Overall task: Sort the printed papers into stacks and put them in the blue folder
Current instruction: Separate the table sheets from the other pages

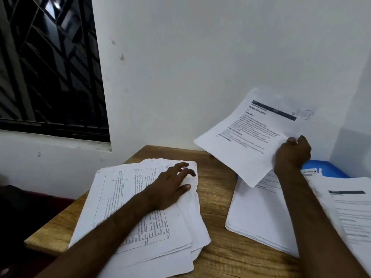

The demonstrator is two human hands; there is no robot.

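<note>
I rest my left hand (170,187), fingers spread, on the messy pile (140,213) at 8 o'clock to stop it sliding, while my right hand (291,155) pinches a sheet (251,137) up at 2 o'clock to read it, near the blue folder (329,167) at 3 o'clock

One wide-angle view, worn on the head, looks forward and down over the table (216,197) into a wall (200,67) corner. It sits close: both forearms enter from the bottom edge, and the left hand (170,185) and the right hand (292,155), holding a sheet (251,141), lie mid-frame. Beyond the fingers (181,165) the wall fills the upper half; left of them a window (50,67) leans at the frame's edge.
</note>
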